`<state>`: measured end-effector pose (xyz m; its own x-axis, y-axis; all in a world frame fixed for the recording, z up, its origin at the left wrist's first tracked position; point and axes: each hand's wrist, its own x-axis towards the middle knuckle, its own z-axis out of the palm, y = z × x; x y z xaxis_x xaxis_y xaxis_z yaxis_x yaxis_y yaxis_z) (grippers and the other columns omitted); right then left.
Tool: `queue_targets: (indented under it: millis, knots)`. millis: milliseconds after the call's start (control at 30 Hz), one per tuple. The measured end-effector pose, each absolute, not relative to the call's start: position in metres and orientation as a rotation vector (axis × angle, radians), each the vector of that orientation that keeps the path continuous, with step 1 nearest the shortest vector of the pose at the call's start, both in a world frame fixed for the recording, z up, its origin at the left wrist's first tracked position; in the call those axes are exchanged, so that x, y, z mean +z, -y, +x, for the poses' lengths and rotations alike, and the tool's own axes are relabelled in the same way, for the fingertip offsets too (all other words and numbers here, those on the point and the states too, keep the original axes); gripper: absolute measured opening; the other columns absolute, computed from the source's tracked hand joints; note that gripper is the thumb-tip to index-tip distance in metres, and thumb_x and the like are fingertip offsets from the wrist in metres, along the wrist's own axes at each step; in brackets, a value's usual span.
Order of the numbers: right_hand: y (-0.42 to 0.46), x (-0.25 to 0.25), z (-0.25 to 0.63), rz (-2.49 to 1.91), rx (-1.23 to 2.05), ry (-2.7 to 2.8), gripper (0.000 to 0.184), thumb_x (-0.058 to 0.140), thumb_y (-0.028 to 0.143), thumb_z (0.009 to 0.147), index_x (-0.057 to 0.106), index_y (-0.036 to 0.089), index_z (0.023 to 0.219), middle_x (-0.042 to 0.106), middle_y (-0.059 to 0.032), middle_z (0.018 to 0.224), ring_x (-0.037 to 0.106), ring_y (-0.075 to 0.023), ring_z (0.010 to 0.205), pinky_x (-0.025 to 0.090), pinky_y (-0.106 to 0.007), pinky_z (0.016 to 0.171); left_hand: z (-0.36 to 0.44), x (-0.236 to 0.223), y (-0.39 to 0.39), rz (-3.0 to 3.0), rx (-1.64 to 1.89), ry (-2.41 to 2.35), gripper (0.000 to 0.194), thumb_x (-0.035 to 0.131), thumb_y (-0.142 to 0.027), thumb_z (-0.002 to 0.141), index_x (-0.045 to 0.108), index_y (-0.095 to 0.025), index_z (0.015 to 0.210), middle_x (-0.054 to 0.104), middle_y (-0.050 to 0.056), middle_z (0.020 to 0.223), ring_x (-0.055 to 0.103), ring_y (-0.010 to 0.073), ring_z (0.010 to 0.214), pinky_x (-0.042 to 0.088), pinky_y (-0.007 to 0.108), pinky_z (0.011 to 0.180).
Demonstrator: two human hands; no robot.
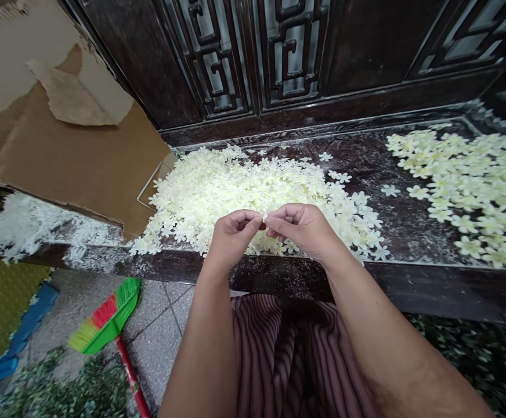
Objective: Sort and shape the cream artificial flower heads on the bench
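My left hand (232, 235) and my right hand (302, 227) meet fingertip to fingertip over the near edge of a dark marbled table (366, 168). Both are pinched together on a small cream fabric flower (263, 218) held between them. Right behind my hands lies a big heap of the same cream flowers (218, 188). A second, looser spread of flowers (470, 186) covers the table's right end.
A torn cardboard sheet (74, 151) leans at the left. Dark carved wooden panels (288, 52) back the table. A green and red broom (109, 322) lies on the tiled floor, with white plastic sprigs (26, 223) and green foliage (61, 389) nearby. Striped fabric (288, 360) covers my lap.
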<state>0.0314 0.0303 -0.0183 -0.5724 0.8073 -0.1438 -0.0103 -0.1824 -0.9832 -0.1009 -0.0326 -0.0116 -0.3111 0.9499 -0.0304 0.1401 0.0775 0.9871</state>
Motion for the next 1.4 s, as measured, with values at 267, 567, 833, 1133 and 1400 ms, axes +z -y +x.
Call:
queue_targets:
  millis: [267, 567, 833, 1133, 1400]
  knots:
    - [-0.03, -0.025, 0.029, -1.028, 1.615, 1.555, 0.013, 0.063, 0.027, 0.067, 0.061, 0.016, 0.06, 0.061, 0.0004, 0.054, 0.052, -0.0081, 0.046, 0.043, -0.022, 0.045, -0.096, -0.013, 0.029, 1.167, 1.333, -1.608, 0.01, 0.063, -0.027, 0.07, 0.062, -0.017, 0.068, 0.064, 0.001, 0.066, 0.057, 0.012, 0.065, 0.046, 0.025, 0.063]
    - [-0.038, -0.015, 0.041, -1.172, 1.434, 1.297, 0.01, 0.055, 0.016, 0.07, 0.056, 0.019, 0.06, 0.054, 0.0024, 0.052, 0.049, -0.008, 0.046, 0.046, -0.024, 0.047, -0.098, -0.01, 0.027, 1.019, 1.477, -1.556, 0.012, 0.063, -0.031, 0.07, 0.061, -0.019, 0.068, 0.064, 0.001, 0.071, 0.06, 0.0123, 0.072, 0.047, 0.025, 0.067]
    - [-0.035, -0.015, 0.038, -0.896, 2.113, 0.931, 0.007, 0.05, 0.016, 0.066, 0.047, 0.02, 0.061, 0.055, 0.0004, 0.061, 0.06, -0.0127, 0.054, 0.053, -0.027, 0.05, -0.094, -0.012, 0.025, 0.967, 1.513, -1.525, 0.009, 0.063, -0.024, 0.062, 0.058, -0.017, 0.06, 0.059, -0.001, 0.075, 0.053, 0.0083, 0.066, 0.048, 0.024, 0.065]
    - [-0.036, -0.013, 0.037, -0.78, 2.273, 0.634, 0.01, 0.055, 0.026, 0.068, 0.053, 0.018, 0.073, 0.053, 0.0029, 0.064, 0.044, -0.0057, 0.045, 0.031, -0.017, 0.036, -0.093, -0.014, 0.023, 1.046, 1.499, -1.571, 0.008, 0.06, -0.021, 0.062, 0.053, -0.017, 0.06, 0.053, -0.003, 0.066, 0.049, 0.0078, 0.059, 0.047, 0.024, 0.061]
    - [-0.032, -0.025, 0.029, -1.002, 1.98, 1.022, 0.03, 0.079, 0.03, 0.051, 0.053, 0.017, 0.058, 0.038, 0.0103, 0.042, 0.028, -0.0029, 0.038, 0.02, -0.018, 0.037, -0.089, -0.016, 0.023, 1.258, 1.436, -1.631, 0.004, 0.058, -0.019, 0.071, 0.058, -0.017, 0.067, 0.061, 0.001, 0.077, 0.055, 0.011, 0.072, 0.045, 0.024, 0.065]
